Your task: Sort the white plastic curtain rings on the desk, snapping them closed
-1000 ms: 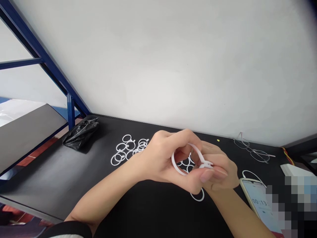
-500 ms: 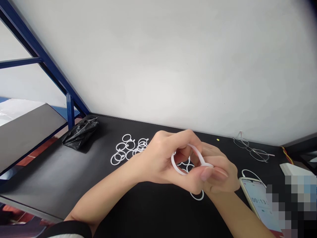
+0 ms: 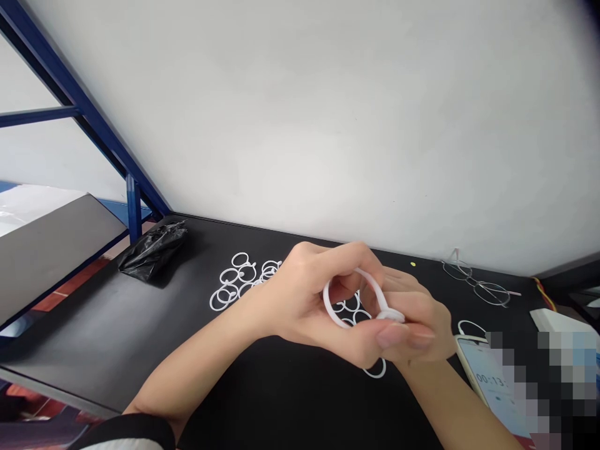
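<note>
Evenly bright, diffuse light; wall (image 3: 300, 156) palest mid-frame, greyer toward upper right, extreme corner dark. Grey sheen on tabletop (image 3: 117, 337), left side. Soft shadow beside black bag (image 3: 154, 253). Wide-angle stretch at edges. Coarse pixelation (image 3: 553, 387) lower right, overlapping phone (image 3: 487, 375).

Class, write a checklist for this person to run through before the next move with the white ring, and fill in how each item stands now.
1. Left hand has hold of the white ring: ok, its fingers and thumb curl around it.
2. Right hand is at the ring's thicker end: ok.
3. Ring's ends fastened: cannot tell, fingers partly cover them.
4. Loose rings apart from the black bag: ok, the bag lies to their left.
5. Right forearm clear of the phone: cannot tell, their edges meet in this view.
6. Glasses clear of both hands: ok, they lie near the wall.
</note>
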`<state>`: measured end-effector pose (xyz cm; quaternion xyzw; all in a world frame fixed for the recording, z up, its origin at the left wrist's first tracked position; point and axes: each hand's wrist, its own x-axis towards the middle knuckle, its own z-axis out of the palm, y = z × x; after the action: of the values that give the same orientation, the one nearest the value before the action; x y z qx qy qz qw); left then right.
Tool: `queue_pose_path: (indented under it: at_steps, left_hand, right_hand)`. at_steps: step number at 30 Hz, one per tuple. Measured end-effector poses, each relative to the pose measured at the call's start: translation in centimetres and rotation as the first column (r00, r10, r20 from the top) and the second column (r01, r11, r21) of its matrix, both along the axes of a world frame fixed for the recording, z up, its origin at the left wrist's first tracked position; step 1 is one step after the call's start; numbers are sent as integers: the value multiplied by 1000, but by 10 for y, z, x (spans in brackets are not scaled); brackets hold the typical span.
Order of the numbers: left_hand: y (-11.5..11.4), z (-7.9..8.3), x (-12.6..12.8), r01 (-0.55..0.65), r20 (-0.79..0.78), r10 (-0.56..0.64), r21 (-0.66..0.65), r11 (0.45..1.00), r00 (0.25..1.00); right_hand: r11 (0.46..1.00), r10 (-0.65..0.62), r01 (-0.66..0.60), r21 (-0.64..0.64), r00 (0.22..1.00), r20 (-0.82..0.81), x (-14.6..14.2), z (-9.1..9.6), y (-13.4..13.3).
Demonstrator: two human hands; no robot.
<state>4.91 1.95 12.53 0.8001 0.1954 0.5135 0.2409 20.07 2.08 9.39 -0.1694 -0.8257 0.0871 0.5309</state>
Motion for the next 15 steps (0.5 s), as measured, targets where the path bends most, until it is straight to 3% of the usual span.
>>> queue_pose_path:
  at_steps: [3,8,13,15]
  left_hand:
    - [4,2,-1,9,49,-10,28,1000,999]
    - [11,3,-9,7,-26,-7,-15,1000,1000]
    - [12,5,-18,-62,-158,49,-76,995,986]
    - [15,8,-23,-105,-192,89,-74,992,977]
  right_hand:
    - [987,6,19,157,988,-152,-4,-2,1]
    - [985,-147,157,76,982,-121,-8,-4,2]
    - [995,-89,96,37,984,-158,-8,-5,4]
    - [992,-121,123,8,982,-144,-7,-9,6]
